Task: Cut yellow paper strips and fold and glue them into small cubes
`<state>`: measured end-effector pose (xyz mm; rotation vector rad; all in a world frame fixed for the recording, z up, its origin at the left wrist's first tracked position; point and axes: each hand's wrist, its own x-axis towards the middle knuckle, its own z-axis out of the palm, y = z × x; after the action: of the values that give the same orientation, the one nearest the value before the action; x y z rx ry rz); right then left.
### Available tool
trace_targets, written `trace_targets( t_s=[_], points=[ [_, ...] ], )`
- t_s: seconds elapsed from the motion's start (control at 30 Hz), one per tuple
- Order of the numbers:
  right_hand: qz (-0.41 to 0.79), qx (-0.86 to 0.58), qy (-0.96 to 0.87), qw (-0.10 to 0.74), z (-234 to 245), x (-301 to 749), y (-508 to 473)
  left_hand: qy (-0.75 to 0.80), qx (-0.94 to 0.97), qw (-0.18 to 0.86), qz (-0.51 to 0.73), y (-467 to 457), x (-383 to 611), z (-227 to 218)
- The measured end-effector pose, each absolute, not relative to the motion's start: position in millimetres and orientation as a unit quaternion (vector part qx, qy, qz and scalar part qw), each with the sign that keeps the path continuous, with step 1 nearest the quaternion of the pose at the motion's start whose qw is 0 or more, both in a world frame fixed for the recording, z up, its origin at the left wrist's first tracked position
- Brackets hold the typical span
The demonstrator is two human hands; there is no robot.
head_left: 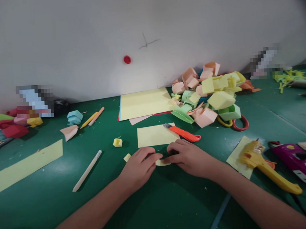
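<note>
Hands meet over a small yellow paper piece (162, 162) on the green table (157, 209), toward its near edge, middle. Step in hand looks like folding or creasing. Left hand (140, 167) has fingers (152, 157) curled down, pinching the piece's left end. Right hand (189, 156) presses flat, fingertips (170, 153) on its right end, nothing gripped. Piece lies between both sets of fingertips, mostly covered. Next move likely calls for a firm crease along the fold. Orange knife (184, 132) rests just behind, on a yellow sheet (154, 135).
</note>
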<state>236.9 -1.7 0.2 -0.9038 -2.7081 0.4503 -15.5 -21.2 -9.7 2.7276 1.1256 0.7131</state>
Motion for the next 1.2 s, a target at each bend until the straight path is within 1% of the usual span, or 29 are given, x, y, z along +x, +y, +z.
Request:
trace_targets(
  t_s=[0.2,0.43,0.6,1.07,1.13,1.2],
  points=[
    [0.164,-0.319,-0.926,0.114,5,237,-2,0.342,0.907,0.048,0.241,-22,-15,-2],
    [0.156,-0.311,-0.93,0.123,10,240,-3,0.299,0.93,0.105,0.184,-24,-16,0],
    [0.152,-0.316,-0.93,0.111,14,244,-2,0.279,0.94,0.095,0.173,-22,-15,-2],
    [0.151,-0.323,-0.927,0.115,9,243,-2,0.257,0.935,0.087,0.228,-21,-14,1],
    [0.156,-0.323,-0.926,0.117,9,244,-2,0.231,0.927,0.098,0.28,-27,-16,6],
    [0.162,-0.324,-0.925,0.115,9,244,-2,0.209,0.902,0.121,0.358,-39,-19,11]
  ],
)
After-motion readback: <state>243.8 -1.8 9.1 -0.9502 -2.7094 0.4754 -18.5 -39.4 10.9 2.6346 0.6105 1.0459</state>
